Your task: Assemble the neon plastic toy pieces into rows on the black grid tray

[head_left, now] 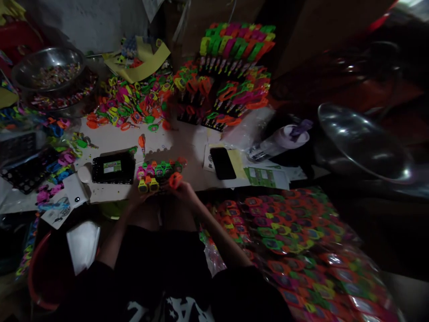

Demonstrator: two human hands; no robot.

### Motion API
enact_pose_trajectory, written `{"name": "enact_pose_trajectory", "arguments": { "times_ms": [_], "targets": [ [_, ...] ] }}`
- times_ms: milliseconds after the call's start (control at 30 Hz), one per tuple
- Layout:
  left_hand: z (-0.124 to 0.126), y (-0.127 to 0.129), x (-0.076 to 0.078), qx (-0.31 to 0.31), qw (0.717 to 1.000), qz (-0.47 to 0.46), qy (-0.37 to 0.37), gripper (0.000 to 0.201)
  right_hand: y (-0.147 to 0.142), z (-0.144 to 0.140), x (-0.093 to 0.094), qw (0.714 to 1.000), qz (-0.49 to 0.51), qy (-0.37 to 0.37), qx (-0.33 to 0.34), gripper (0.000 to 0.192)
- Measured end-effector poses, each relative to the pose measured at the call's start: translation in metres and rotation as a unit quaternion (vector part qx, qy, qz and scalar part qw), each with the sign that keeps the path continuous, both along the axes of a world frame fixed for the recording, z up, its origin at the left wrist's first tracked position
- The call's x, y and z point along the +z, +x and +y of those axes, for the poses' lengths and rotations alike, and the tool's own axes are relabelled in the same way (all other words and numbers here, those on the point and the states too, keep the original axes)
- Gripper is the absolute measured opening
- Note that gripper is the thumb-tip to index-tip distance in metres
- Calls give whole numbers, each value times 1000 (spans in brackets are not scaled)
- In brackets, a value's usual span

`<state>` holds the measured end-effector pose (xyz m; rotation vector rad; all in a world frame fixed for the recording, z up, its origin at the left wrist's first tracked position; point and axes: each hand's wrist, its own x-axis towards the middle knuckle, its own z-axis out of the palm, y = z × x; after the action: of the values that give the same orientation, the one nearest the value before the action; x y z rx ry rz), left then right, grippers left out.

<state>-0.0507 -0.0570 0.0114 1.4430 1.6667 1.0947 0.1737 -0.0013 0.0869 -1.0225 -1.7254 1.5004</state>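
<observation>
In the head view, a black tray [162,190] stands at the table's front edge with rows of bright toy watches [163,171] set in it, pink, green and yellow. My left hand [136,199] is closed at the tray's left side, beside the yellow watches; its fingertips are dim. Between the fingers of my right hand [183,191] is an orange toy watch [175,180], held over the tray's right end. Behind the tray, a single orange toy watch [141,143] lies on the table. Left of it sits a stack of empty black trays [114,167] with a green card.
A heap of loose toy watches [134,105] covers the back, beside filled racks [236,49]. Metal bowls [50,53] stand back left. A phone [223,163] and bottle [279,141] lie right. Bagged watches [291,219] spread front right; a red tub [36,277] stands lower left.
</observation>
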Motion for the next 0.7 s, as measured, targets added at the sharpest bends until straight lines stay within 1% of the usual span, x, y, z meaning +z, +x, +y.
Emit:
{"name": "enact_pose_trajectory", "arguments": {
  "times_ms": [67, 133, 167, 233, 333, 433, 567, 700],
  "targets": [
    [0, -3, 3, -17, 999, -29, -11, 50, -15, 2, -26, 999, -49, 12, -17, 36],
    [0, -6, 5, -16, 998, -65, -18, 58, -26, 7, -47, 995, -87, 20, -31, 30],
    [1, -7, 6, -14, 996, -88, -21, 62, -29, 9, -54, 994, -99, 24, -34, 28],
    [1, -7, 8, -21, 991, -125, -30, 66, -32, 11, -62, 993, -109, 33, -41, 25],
    [2, -6, 10, -25, 991, -123, -45, 63, -33, 10, -63, 992, -113, 39, -34, 18],
    [2, -6, 10, -1, 993, -108, -49, 60, -33, 7, -57, 991, -122, 47, -11, 12],
    [3, -7, 10, -12, 990, -125, -70, 62, -37, 6, -46, 989, -128, 80, 9, 14],
    [5, -8, 10, -15, 985, -148, -89, 64, -42, 5, -37, 984, -146, 96, 15, 18]
  ]
}}
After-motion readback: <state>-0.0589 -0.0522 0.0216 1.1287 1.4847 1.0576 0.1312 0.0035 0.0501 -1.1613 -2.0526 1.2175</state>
